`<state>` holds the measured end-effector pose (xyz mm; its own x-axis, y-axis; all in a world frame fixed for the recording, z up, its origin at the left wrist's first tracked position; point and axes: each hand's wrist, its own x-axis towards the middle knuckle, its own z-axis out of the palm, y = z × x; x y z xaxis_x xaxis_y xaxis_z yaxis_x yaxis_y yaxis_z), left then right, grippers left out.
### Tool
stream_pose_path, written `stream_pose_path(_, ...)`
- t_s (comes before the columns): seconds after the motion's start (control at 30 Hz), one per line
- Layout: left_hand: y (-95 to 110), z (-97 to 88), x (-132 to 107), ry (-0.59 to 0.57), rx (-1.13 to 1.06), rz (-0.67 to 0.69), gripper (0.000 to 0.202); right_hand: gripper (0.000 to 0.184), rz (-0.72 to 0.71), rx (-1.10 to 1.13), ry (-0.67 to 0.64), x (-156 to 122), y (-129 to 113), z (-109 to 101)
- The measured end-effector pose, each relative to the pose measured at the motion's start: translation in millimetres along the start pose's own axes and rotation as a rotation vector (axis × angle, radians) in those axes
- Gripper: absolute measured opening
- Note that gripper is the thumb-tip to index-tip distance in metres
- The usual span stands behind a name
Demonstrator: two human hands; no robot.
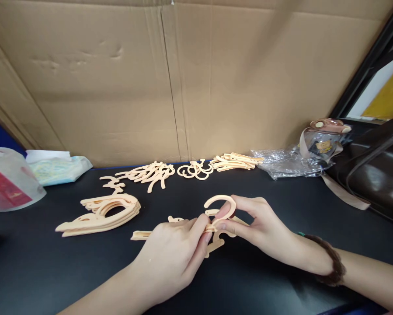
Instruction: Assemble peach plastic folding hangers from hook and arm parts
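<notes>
A beige plastic hanger hook point(231, 205) is pinched between the thumb and fingers of my right hand point(265, 225), its curve pointing up and left. My left hand point(175, 251) is closed on a beige hanger bar point(140, 235), whose end sticks out to the left of the knuckles. The bar's other end and the hook's base meet at my fingertips; whether they are joined I cannot tell. More beige curved hanger pieces point(216, 246) show just below and behind my fingers, partly hidden. Left of my hands lies a stack of folded beige hangers point(99, 225).
Along the back of the black table point(85, 271) lie piles of curved pieces point(150, 173), hooks point(196, 169) and straight bars point(234, 162). Clear plastic wrap point(278, 164), a bottle point(324, 140) and a dark bag point(376, 166) stand right. A tissue pack point(61, 169) and translucent container point(12, 175) are left.
</notes>
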<state>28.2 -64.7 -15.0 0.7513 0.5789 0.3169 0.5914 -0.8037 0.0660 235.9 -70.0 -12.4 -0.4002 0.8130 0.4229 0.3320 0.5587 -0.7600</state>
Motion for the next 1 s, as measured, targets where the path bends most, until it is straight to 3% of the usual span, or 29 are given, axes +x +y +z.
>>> stream_pose_path(0.13,-8,-7.2,0,-0.013,-0.03,-0.133,0.024,0.018,-0.016,-0.059,0.002,5,2,-8)
stream_pose_path(0.23,-18,-16.3,1,0.008,-0.067,-0.317,0.03,0.024,-0.032,-0.267,-0.01,10,7,-18)
stream_pose_path(0.37,-31,-23.3,3,0.009,-0.234,-0.498,0.035,0.026,-0.082,-0.598,-0.149,13,20,-25)
stream_pose_path(0.5,-35,-20.3,5,0.014,-0.503,-0.591,0.034,0.019,-0.043,-0.712,-0.26,12,28,-24)
stream_pose_path(0.6,-34,-18.2,4,0.031,-0.623,-0.606,0.037,0.018,-0.026,-0.706,-0.283,12,26,-24)
stream_pose_path(0.77,-31,-16.3,2,-0.021,-0.681,-0.531,0.034,0.019,0.018,-0.588,-0.193,13,21,-26)
stream_pose_path(1.0,-30,-13.8,3,-0.062,-0.552,-0.457,0.028,0.024,0.05,-0.387,-0.163,13,21,-27)
